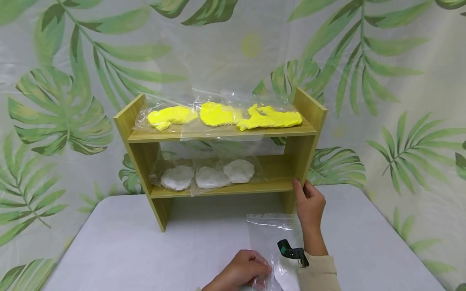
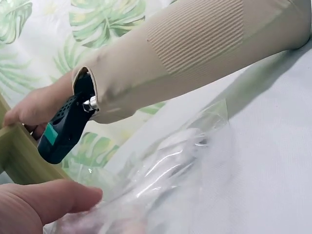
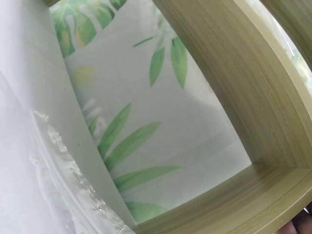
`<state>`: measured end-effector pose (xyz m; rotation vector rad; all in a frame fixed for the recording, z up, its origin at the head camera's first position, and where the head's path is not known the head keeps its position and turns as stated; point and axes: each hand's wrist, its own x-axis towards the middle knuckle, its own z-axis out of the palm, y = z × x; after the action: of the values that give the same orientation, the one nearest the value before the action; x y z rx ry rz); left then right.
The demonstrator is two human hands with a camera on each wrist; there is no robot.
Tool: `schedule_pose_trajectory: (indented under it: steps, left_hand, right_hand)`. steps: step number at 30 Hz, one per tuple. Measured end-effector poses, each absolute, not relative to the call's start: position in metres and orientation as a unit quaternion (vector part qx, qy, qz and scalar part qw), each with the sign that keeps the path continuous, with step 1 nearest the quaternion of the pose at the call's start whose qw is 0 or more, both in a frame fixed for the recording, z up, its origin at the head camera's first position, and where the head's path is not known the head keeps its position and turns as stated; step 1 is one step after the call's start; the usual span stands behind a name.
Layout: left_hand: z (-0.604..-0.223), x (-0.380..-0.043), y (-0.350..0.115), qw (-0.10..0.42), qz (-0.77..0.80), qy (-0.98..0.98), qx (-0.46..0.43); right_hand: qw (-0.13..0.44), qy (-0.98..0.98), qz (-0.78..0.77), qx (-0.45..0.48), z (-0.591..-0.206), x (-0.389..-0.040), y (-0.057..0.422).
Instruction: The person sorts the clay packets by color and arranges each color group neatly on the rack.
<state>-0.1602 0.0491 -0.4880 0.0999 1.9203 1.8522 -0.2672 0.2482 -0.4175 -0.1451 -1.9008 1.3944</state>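
Note:
My left hand [image 1: 242,266] pinches the edge of a clear plastic bag [image 1: 267,226] low in the head view. A white lump [image 1: 285,275] lies inside this bag, partly behind my right sleeve. In the left wrist view the left thumb [image 2: 58,197] presses on the crinkled plastic bag [image 2: 161,168]. My right hand [image 1: 311,204] grips the right side panel of a small wooden shelf [image 1: 233,188], near the middle board. Only a bit of the right fingers [image 3: 298,225] shows at the corner of the right wrist view.
On the top board lie several bagged yellow lumps [image 1: 218,114], side by side. Bagged white lumps [image 1: 211,177] sit left of centre on the lower board. A white-covered table [image 1: 120,242] bears the shelf, with a leaf-patterned cloth [image 1: 233,48] behind.

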Motion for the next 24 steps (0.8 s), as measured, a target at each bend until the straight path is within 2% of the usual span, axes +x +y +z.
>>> schedule_pose_trajectory:
  steps: [5,14,24]
  left_hand:
    - [-0.486,-0.16,0.05,0.228,0.686,0.688,0.058]
    - [-0.483,-0.165,0.031,0.3,0.732,0.612,0.001]
    - [-0.482,-0.167,0.005,0.325,0.789,0.521,-0.004]
  right_hand:
    - [0.381,-0.747,0.542,-0.055,-0.418,-0.267,0.247]
    - [0.391,-0.743,0.541,-0.049,-0.418,-0.268,0.247]
    - [0.386,-0.744,0.543,-0.054,-0.417,-0.267,0.247]
